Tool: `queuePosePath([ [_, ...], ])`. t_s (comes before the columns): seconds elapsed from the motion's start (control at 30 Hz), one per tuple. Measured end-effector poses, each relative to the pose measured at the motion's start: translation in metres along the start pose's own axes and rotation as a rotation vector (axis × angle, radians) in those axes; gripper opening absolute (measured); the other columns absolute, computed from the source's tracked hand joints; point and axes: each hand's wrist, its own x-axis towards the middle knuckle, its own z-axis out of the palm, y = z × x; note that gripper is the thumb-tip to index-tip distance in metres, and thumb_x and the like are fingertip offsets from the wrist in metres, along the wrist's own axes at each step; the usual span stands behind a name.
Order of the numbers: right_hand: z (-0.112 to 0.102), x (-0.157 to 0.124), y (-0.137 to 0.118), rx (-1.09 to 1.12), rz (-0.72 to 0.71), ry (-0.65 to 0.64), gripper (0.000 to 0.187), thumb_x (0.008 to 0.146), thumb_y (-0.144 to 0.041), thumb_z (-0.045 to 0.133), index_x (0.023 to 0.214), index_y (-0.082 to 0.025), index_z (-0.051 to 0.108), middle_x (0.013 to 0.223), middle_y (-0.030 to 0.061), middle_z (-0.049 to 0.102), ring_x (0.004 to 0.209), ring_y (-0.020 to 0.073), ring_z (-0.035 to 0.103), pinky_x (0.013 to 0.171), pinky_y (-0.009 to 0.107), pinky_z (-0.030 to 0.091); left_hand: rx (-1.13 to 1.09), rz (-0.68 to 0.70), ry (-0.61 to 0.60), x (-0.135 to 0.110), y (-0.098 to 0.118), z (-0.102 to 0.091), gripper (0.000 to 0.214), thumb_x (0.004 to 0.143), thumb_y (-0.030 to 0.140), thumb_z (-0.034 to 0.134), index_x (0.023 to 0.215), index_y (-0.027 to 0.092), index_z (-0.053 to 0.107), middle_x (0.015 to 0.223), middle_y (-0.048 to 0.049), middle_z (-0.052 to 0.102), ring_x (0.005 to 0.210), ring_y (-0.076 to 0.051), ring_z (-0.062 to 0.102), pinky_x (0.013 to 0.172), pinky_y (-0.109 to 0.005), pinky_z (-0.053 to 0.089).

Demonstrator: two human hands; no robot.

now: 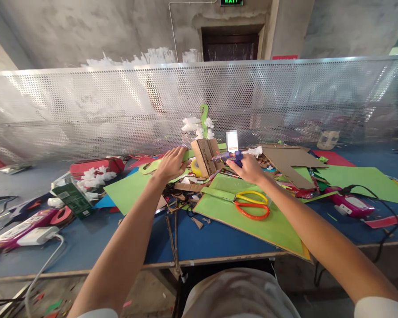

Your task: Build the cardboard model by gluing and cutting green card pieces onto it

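My right hand [247, 168] is wrapped around a blue glue gun [230, 157], its nozzle pointing left at a cardboard box [205, 155]. The box stands tilted, with printed letters on its side. From its top rises a curled green paper piece [204, 119] with white fluffy bits [191, 124] around it. Left of the box, my left hand [171, 164] is closed on a green paper strip [188, 154]; its fingertips are partly hidden. Below the glue gun, scissors [252, 204] with yellow and orange handles lie on green sheets [219, 216].
A perforated metal screen [126, 110] closes off the table's back. A cut cardboard sheet [288, 161] and a magenta device [351, 203] with a black cable lie on the right. On the left are a green box [74, 198], a red case [96, 168] and a white plug [38, 236].
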Motion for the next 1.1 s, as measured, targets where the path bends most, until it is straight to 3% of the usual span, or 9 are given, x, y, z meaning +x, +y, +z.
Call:
queuePosePath([
  [0.1, -0.0006, 0.0003, -0.0016, -0.001, -0.037, -0.061, 0.052, 0.101, -0.059, 0.049, 0.062, -0.024, 0.050, 0.055, 0.0007, 0.050, 0.059, 0.0183, 0.047, 0.061, 0.034, 0.029, -0.016, -0.014, 0.004, -0.0003, -0.0009, 0.0005, 0.037, 0.100, 0.039, 0.050, 0.130, 0.018, 0.054, 0.116, -0.0172, 0.066, 0.110, -0.036, 0.063, 0.097, -0.049, 0.049],
  [0.33, -0.0027, 0.0015, 0.0009, -0.024, 0.026, 0.079, 0.052, 0.102, -0.059, 0.048, 0.063, -0.024, 0.051, 0.061, 0.0037, 0.058, 0.064, 0.0199, 0.053, 0.064, 0.034, 0.032, -0.013, -0.026, -0.009, 0.0000, 0.0019, -0.0033, 0.037, 0.100, 0.040, 0.048, 0.129, 0.017, 0.054, 0.115, -0.0181, 0.065, 0.108, -0.036, 0.062, 0.096, -0.050, 0.049],
  [0.6, -0.0016, -0.0004, 0.0003, 0.011, -0.039, -0.018, 0.052, 0.101, -0.056, 0.052, 0.061, -0.023, 0.050, 0.054, -0.0009, 0.047, 0.057, 0.0167, 0.045, 0.062, 0.033, 0.028, 0.025, -0.033, 0.010, -0.0003, 0.0002, -0.0010, 0.036, 0.100, 0.039, 0.048, 0.128, 0.017, 0.053, 0.115, -0.0181, 0.065, 0.105, -0.036, 0.063, 0.094, -0.049, 0.049],
  [0.87, -0.0048, -0.0020, 0.0029, 0.181, 0.041, 0.006, 0.048, 0.102, -0.058, 0.051, 0.070, -0.023, 0.054, 0.060, -0.0018, 0.050, 0.057, 0.0153, 0.045, 0.059, 0.032, 0.030, 0.012, -0.043, 0.014, -0.0011, -0.0013, 0.0003, 0.034, 0.100, 0.039, 0.049, 0.127, 0.019, 0.053, 0.113, -0.0162, 0.065, 0.105, -0.035, 0.063, 0.094, -0.048, 0.049],
  [1.1, -0.0037, -0.0001, 0.0049, 0.087, 0.038, 0.041, 0.052, 0.101, -0.060, 0.050, 0.064, -0.024, 0.047, 0.058, -0.0007, 0.050, 0.057, 0.0165, 0.046, 0.061, 0.033, 0.030, 0.028, -0.042, 0.010, -0.0005, -0.0021, 0.0007, 0.032, 0.101, 0.040, 0.048, 0.124, 0.018, 0.052, 0.115, -0.0170, 0.065, 0.104, -0.034, 0.063, 0.094, -0.047, 0.049],
])
